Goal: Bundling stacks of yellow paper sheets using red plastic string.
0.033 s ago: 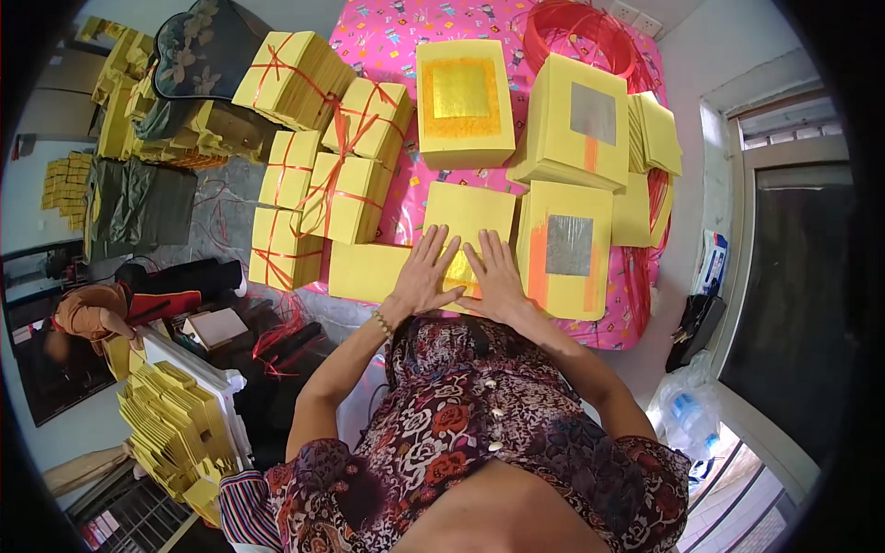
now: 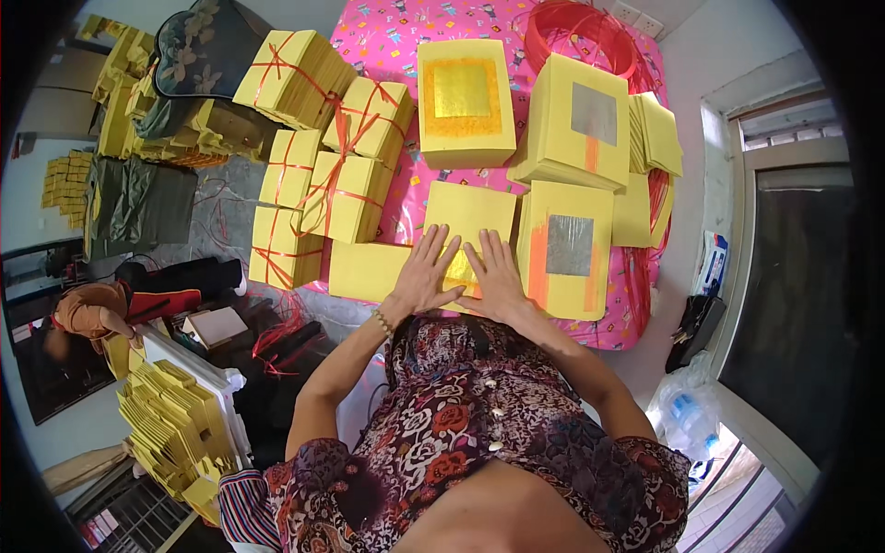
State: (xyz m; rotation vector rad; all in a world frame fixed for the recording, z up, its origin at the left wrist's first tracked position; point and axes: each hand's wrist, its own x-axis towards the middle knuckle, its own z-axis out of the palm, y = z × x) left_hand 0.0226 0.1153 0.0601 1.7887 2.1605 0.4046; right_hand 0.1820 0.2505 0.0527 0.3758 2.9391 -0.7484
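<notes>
Both of my hands rest on yellow paper [image 2: 471,205] at the near edge of the pink table, a gold foil patch partly showing between them. My left hand [image 2: 427,275], a beaded bracelet at its wrist, lies with fingers extended on the left part of the sheet. On the right part, my right hand [image 2: 495,276] is spread the same way, thumbs nearly meeting. Neither hand grips anything. Close to the right hand stands a stack of yellow paper with a silver patch [image 2: 570,247]. A flat yellow sheet [image 2: 364,270] lies left of the left hand.
Yellow bundles tied with red ribbon [image 2: 346,195] stand at the left. Behind my hands is a gold-patched stack [image 2: 461,88]; another silver-patched stack [image 2: 593,112] sits to its right. A coil of red strapping [image 2: 579,37] lies at the far right of the pink tablecloth [image 2: 410,198].
</notes>
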